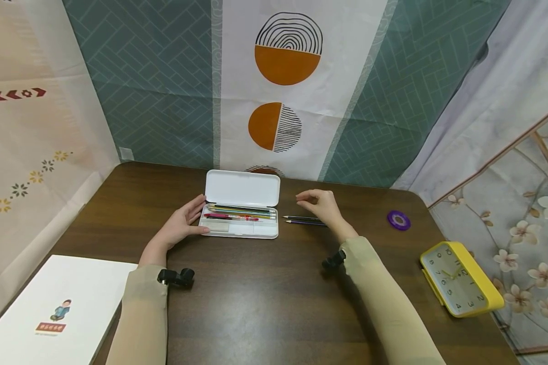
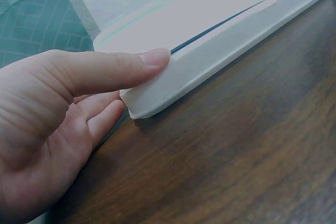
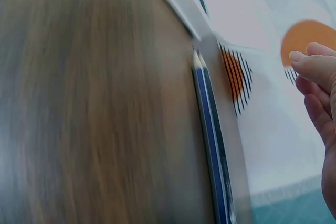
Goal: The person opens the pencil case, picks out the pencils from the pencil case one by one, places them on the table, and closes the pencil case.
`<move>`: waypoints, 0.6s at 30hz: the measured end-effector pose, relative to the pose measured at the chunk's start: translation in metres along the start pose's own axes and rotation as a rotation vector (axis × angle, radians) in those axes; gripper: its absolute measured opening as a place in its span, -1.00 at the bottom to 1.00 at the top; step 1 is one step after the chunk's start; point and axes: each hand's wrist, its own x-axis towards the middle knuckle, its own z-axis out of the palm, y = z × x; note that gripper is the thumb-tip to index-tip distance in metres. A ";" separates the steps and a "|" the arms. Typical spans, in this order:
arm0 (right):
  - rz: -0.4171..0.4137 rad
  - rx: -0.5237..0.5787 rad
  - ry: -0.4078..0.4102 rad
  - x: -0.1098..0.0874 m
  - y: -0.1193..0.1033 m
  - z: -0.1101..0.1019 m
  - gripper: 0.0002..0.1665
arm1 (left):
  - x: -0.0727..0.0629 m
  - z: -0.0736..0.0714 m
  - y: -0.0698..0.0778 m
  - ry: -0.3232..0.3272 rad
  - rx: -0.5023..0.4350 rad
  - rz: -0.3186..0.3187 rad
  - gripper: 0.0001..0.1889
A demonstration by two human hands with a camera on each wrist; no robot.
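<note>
A white pencil case (image 1: 243,188) lies on the table with its lid raised. Inside are several pencils (image 1: 242,210), a pink-and-red pen (image 1: 230,216) and a whitish block (image 1: 216,226). My left hand (image 1: 182,223) holds the case's left end, thumb (image 2: 152,57) on the front corner and fingers along the side. Right of the case lie two sharpened pencils, one blue (image 3: 210,135) and one dark (image 3: 216,114), tips toward it. My right hand (image 1: 321,207) hovers near them, fingers loosely curled with thumb close to the forefinger, nothing visible between them.
At the left front lies a white box or book (image 1: 73,284) with a small printed figure. A purple ring-shaped item (image 1: 399,220) and a yellow clock (image 1: 456,279) are on the right. Patterned cloth (image 1: 164,86) hangs behind the brown table (image 1: 255,304).
</note>
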 end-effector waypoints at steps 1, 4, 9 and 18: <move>-0.005 0.004 -0.002 0.002 -0.001 0.004 -0.83 | 0.000 0.000 0.000 -0.002 -0.003 0.002 0.07; -0.010 0.016 -0.013 0.006 -0.006 0.014 -0.83 | 0.001 0.001 0.001 -0.006 -0.008 0.007 0.07; 0.005 0.019 -0.049 0.011 -0.013 0.032 -0.83 | 0.000 0.001 0.000 -0.003 0.002 -0.001 0.08; 0.038 0.013 -0.137 0.018 -0.026 0.056 -0.80 | 0.000 0.001 0.001 0.002 0.004 -0.003 0.08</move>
